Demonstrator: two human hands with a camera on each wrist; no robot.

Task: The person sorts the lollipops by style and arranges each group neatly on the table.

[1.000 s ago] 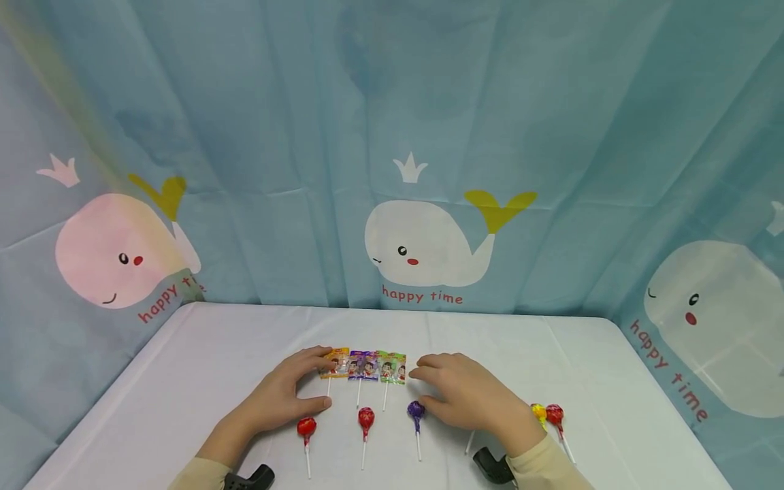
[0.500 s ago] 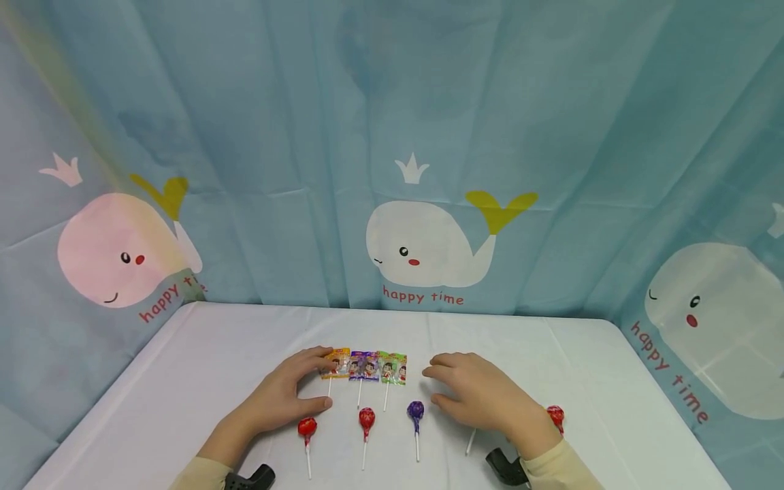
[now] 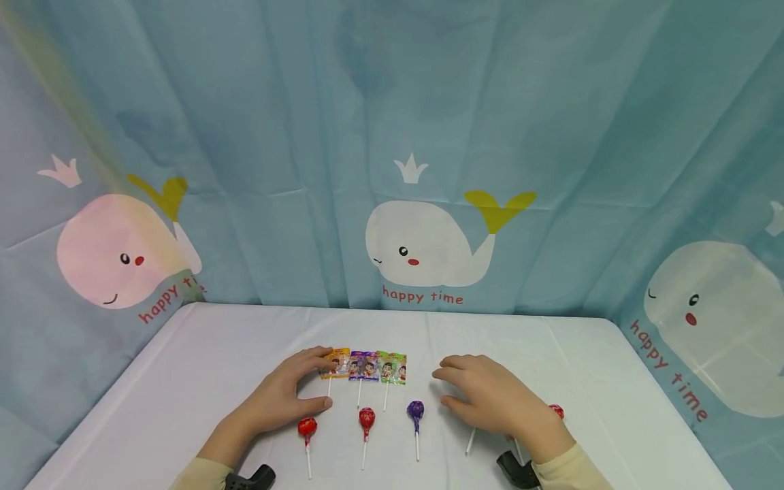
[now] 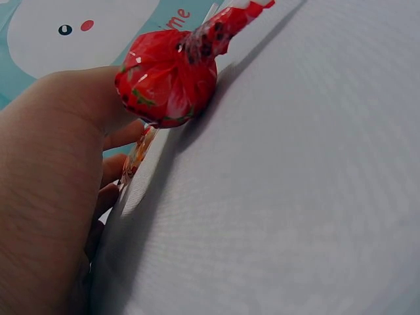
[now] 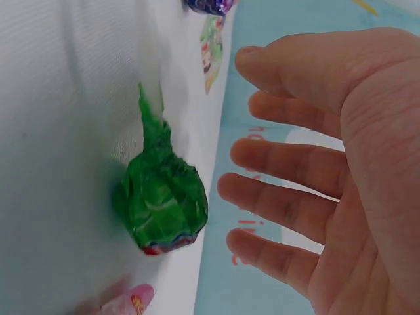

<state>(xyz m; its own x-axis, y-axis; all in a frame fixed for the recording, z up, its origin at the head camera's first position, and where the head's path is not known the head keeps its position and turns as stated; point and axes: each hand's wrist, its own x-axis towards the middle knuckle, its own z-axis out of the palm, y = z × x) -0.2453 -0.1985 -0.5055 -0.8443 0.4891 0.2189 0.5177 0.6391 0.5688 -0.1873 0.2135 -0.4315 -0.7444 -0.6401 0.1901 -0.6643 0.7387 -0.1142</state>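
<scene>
In the head view my left hand (image 3: 288, 391) rests at the left of a row of flat-wrapped lollipops, its fingertips over the orange-wrapped lollipop (image 3: 339, 371). Beside that lie a purple-wrapped lollipop (image 3: 364, 367) and a green-wrapped flat lollipop (image 3: 392, 369), sticks toward me. A round red lollipop (image 4: 167, 85) sits close by the left thumb. To the right of the row, my right hand (image 3: 493, 398) hovers with fingers spread and nothing held. Under it is a round green lollipop (image 5: 164, 200); in the head view only its white stick (image 3: 470, 441) shows.
Another round red lollipop (image 3: 366, 420) and a round purple one (image 3: 416, 412) lie in the front row. A further red lollipop (image 3: 557, 410) is mostly hidden by the right wrist. A pink tip (image 5: 131, 300) shows low in the right wrist view. A whale-print curtain (image 3: 294, 170) hangs behind the white table (image 3: 245, 340).
My right hand has moved rightward, away from the flat-wrapped row and the purple round lollipop, covering the yellow lollipop and most of the red one at right. My left hand has stayed put.
</scene>
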